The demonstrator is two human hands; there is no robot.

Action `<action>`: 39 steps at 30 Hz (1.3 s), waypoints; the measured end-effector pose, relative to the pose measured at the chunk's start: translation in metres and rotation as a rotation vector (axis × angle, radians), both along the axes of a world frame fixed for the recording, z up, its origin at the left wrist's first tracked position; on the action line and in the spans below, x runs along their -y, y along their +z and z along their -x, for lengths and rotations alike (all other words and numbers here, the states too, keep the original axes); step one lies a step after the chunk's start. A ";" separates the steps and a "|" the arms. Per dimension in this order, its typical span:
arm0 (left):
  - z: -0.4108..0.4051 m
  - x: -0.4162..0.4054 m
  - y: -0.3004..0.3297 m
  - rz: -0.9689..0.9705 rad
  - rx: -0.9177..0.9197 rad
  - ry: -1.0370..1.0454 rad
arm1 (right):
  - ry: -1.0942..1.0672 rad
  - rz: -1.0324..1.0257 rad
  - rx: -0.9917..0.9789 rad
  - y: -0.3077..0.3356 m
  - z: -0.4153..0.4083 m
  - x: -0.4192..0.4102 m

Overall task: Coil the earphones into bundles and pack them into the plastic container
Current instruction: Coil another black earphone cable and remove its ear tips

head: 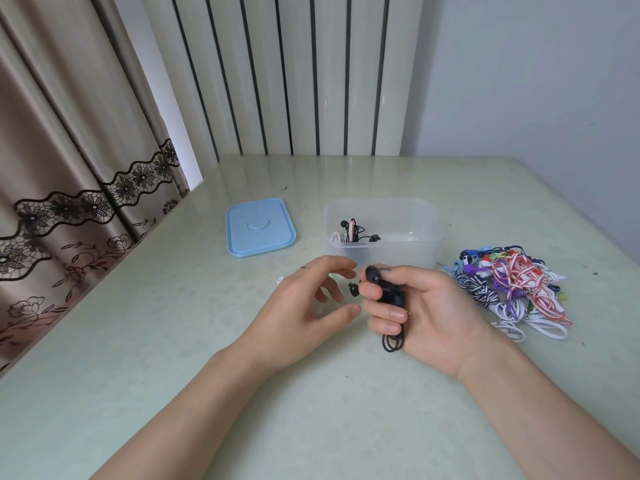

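pale table [346, 427]; right hand [426, 317] grips black earphones [389, 299] near container [384, 251].

On the surface [346, 427] the container [384, 252] stands in the middle with a few earphones [353, 232] in it. The lid [260, 226] lies to its left, the tangled pile [512, 289] to its right. Both hands are before it.

Right hand [419, 306] grips coiled black earphones [391, 296]; left hand [311, 303] open beside; plastic container [384, 252] behind.
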State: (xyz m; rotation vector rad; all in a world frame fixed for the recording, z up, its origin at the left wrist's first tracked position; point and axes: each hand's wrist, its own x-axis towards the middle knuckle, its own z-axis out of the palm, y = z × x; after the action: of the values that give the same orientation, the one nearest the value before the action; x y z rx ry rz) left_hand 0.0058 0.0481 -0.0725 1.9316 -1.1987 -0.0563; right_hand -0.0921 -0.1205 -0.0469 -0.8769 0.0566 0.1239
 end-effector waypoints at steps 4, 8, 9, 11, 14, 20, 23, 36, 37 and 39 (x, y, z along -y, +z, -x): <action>0.000 0.000 0.001 0.006 0.038 -0.006 | 0.069 0.032 0.023 -0.002 0.001 -0.001; 0.000 0.000 0.001 0.016 0.006 0.000 | 0.088 0.074 0.014 -0.002 0.002 0.001; 0.000 0.000 0.001 0.030 0.004 0.011 | 0.065 0.088 -0.001 -0.002 0.002 0.001; 0.000 -0.001 0.003 0.083 -0.010 0.052 | -0.010 0.141 -0.049 -0.001 0.001 0.002; 0.000 -0.002 0.005 0.163 0.009 0.116 | -0.083 0.298 -0.131 0.001 0.002 -0.001; 0.000 -0.001 0.006 0.237 0.056 0.031 | -0.191 0.603 -0.155 -0.004 -0.002 -0.011; 0.001 -0.002 0.007 0.254 0.031 -0.006 | -0.271 0.607 -0.118 -0.008 -0.003 -0.012; -0.039 -0.023 -0.005 -0.075 0.117 0.464 | -0.299 0.521 -0.136 -0.009 -0.003 -0.009; -0.039 -0.023 -0.005 -0.081 0.106 0.469 | -0.303 0.521 -0.141 -0.008 -0.003 -0.009; -0.040 -0.022 -0.006 -0.095 0.105 0.466 | -0.315 0.511 -0.145 -0.008 -0.004 -0.008</action>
State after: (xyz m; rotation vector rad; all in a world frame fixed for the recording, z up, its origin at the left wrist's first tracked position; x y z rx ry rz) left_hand 0.0455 0.0703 -0.0785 2.2756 -0.7956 0.2400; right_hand -0.0885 -0.1125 -0.0548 -1.3556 0.3730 -0.1301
